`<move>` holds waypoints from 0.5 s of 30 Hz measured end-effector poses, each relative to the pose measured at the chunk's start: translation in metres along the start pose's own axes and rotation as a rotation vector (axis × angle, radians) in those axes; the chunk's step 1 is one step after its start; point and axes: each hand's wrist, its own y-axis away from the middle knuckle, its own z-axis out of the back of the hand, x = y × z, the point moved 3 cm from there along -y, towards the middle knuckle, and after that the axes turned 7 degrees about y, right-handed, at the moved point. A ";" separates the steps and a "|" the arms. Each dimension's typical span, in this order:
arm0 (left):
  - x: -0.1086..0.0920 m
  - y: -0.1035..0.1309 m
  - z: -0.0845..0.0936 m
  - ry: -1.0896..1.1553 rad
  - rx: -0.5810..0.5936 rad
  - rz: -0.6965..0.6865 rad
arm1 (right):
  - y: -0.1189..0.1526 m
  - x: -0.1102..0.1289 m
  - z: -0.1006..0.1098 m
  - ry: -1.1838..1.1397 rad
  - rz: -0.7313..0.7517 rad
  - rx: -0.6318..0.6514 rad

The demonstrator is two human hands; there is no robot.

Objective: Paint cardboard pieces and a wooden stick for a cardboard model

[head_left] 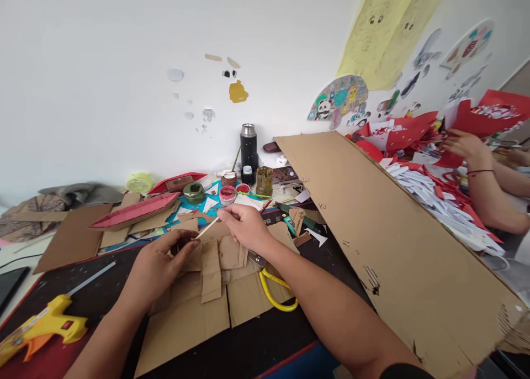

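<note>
Between my two hands stretches a thin pale stick (207, 228), held at a slant over the table. My left hand (159, 263) is closed on its lower end, fingertips pinched. The upper end is pinched by the thumb and fingers of my right hand (244, 224). Beneath them lie flat brown cardboard pieces (186, 326), with smaller cardboard strips (211, 274) on top. Scissors with yellow handles (278, 299) rest on the cardboard under my right forearm, which covers part of them.
A yellow glue gun (49, 324) lies at the left. Pink boat-shaped pieces (136, 210), paint jars (194, 192) and a black thermos (248, 149) stand along the back. A large cardboard sheet (397, 241) slants across the right; beyond it, another person's hand (467, 147) touches red paper.
</note>
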 end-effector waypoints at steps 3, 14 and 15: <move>-0.003 0.000 -0.001 -0.006 0.020 -0.026 | 0.001 0.001 0.001 0.011 0.001 0.003; -0.011 0.002 -0.002 -0.003 0.089 -0.033 | 0.001 0.004 -0.001 -0.079 -0.043 0.054; -0.012 0.002 -0.003 0.000 0.100 -0.033 | 0.001 0.004 -0.001 -0.072 -0.037 0.047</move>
